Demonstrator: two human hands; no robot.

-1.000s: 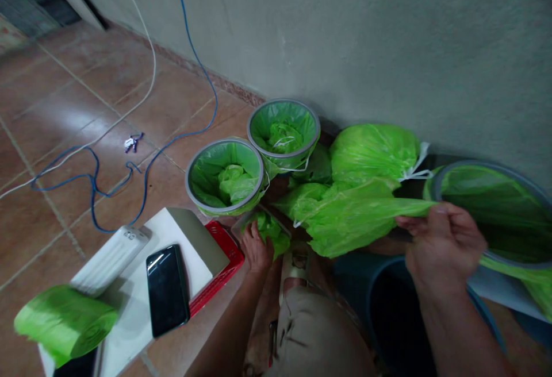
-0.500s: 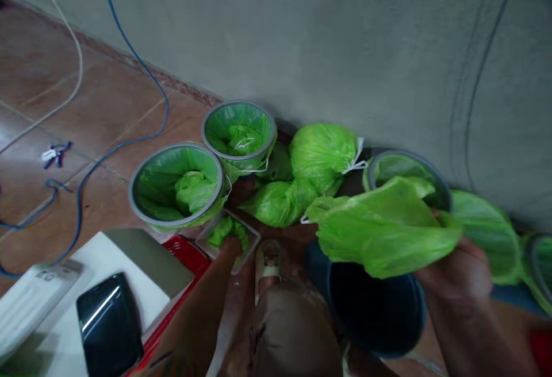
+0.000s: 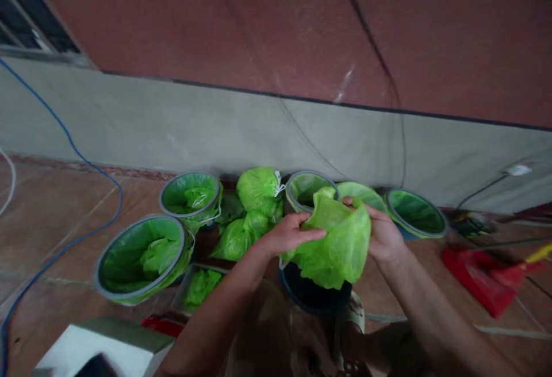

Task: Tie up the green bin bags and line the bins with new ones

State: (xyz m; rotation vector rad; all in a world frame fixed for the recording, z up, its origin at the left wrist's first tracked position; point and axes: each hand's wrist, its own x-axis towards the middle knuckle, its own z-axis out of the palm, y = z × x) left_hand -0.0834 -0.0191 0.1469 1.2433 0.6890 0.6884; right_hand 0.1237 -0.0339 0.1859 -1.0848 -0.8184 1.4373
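Note:
Both my hands hold a crumpled green plastic bag (image 3: 334, 245) above a dark blue bin (image 3: 314, 295) that stands between my knees. My left hand (image 3: 287, 233) pinches the bag's upper left edge, fingers closed on it. My right hand (image 3: 382, 233) grips the bag's right edge from behind. The bag hangs down over the bin's opening and hides most of it.
Grey-rimmed bins lined with green bags stand along the wall: a near left bin (image 3: 140, 256), a far left bin (image 3: 190, 195), two on the right (image 3: 307, 187) (image 3: 414, 212). Tied green bags (image 3: 257, 188) lie between them. A red dustpan (image 3: 478, 279) lies right; a blue cable (image 3: 64, 135) runs left.
My left hand left the small tray of green bags and came up to grip the bag's left edge. The view swung up and right, showing more wall and bins.

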